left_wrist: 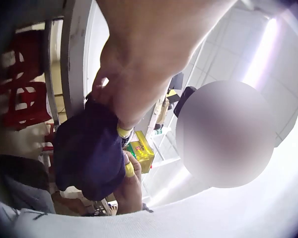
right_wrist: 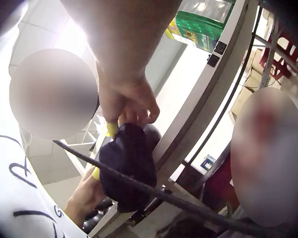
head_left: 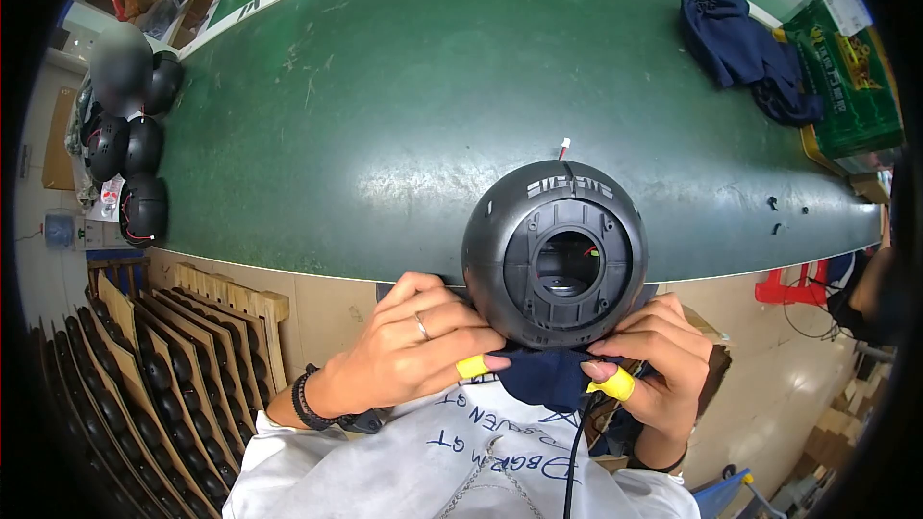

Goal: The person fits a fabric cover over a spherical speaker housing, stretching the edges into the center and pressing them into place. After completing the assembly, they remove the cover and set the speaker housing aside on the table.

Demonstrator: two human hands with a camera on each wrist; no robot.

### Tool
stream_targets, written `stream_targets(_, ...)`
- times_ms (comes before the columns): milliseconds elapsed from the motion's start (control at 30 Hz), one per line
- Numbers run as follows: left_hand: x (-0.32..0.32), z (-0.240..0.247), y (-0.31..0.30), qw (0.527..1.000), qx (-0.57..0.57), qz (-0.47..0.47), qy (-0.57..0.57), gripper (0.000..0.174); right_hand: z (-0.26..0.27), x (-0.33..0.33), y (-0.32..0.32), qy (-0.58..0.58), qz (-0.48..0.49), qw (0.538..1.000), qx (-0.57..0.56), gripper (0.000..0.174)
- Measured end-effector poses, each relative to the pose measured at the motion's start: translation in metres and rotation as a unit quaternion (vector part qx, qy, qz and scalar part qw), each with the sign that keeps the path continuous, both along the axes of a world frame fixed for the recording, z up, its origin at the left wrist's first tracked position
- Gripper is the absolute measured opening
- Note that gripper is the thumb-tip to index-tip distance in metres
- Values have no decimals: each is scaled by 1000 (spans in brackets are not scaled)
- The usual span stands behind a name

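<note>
A black round housing stands at the front edge of the green table, its ringed opening facing up toward the head camera. Under its near side hangs a dark blue cloth bag, rounded and bulging in the left wrist view. On the left, my left hand pinches the cloth's edge beside the housing, yellow tape round its thumb. Opposite it, my right hand grips the other side of the edge, its thumb also taped. A white connector sticks out at the housing's far side.
Several black round housings are grouped at the table's left end. More dark blue cloth lies at the far right beside a green box. Small black pieces lie on the right. Wooden racks stand at lower left.
</note>
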State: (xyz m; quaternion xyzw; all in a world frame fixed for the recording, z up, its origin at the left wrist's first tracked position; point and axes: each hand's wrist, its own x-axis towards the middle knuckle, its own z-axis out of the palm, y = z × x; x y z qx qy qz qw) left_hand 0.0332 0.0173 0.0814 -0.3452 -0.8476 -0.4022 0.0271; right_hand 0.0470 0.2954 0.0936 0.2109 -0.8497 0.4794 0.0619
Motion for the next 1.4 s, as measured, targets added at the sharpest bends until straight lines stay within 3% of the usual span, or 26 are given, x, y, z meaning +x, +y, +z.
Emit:
stream_targets(33,1,-5,0,1000,0,0,0,19,-2,-1,-1,0,0,1000,0,27)
stream_targets(100,5,-21,2,991,112,68,17,20,-8,-4,-4,61,-30,997,-32,32)
stream_targets(167,5,-30,10,986,119,108,52,22,-15,-5,-6,81,-42,995,-48,35)
stream_targets(233,-9,-42,23,948,254,160,104,24,-25,-8,-9,104,-55,991,-64,38)
stream_targets(367,-21,-48,25,955,272,107,59,25,-36,-18,-15,161,-106,981,-37,48)
stream_targets(433,-27,-49,28,959,245,107,89,25,-41,-40,-27,263,-168,945,-94,53)
stream_targets(467,-29,-52,31,956,247,124,101,25,-45,-40,-27,206,-131,962,-121,56)
stream_targets(567,-35,-51,37,946,245,163,138,26,-53,-45,-20,205,-55,975,-71,65)
stream_targets(600,-37,-50,40,939,244,182,162,26,-48,-45,-23,219,-84,969,-75,57)
stream_targets(733,-42,-43,42,930,240,210,182,26,-49,-48,-22,248,-120,958,-79,56)
stream_targets(900,-50,-43,44,925,290,200,141,25,-40,-48,-8,226,-115,965,-63,55)
stream_targets(967,-58,-40,49,924,316,185,113,26,-33,-50,-4,166,-100,980,-53,57)
stream_targets(1033,-67,-35,62,888,411,197,57,27,-31,-57,-9,130,-103,984,-70,60)
stream_targets(1067,-62,-35,48,905,402,132,-48,29,-31,-63,-17,104,-112,980,-128,61)
stream_targets(1167,-67,-37,42,910,398,93,-71,29,-35,-68,-16,55,-97,974,-200,63)
stream_targets(1400,-78,-28,37,910,367,146,-128,26,-29,-81,-9,22,-105,971,-215,52)
